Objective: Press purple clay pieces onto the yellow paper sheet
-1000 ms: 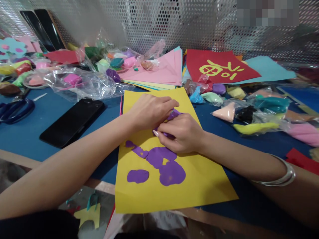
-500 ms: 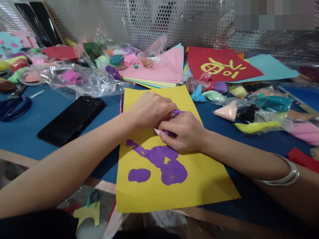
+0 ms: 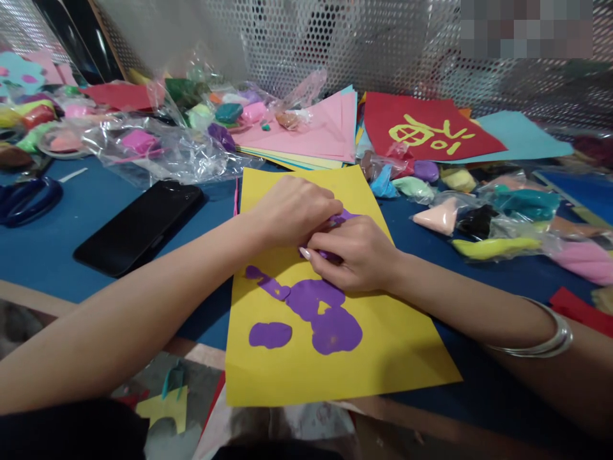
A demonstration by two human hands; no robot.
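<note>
My left hand (image 3: 292, 211) and my right hand (image 3: 357, 252) met in the middle of the yellow paper (image 3: 383, 358) on the blue desk (image 3: 57, 243). The fingers of both hands were closed on a bit of purple clay (image 3: 341, 218), pressing it on the paper. Flat purple clay shapes (image 3: 316, 313) lay just below my hands. A black phone (image 3: 141, 225) lay to the left. Bags of clay (image 3: 483, 223) sat on the right, and a red paper (image 3: 426, 131) lay behind.
</note>
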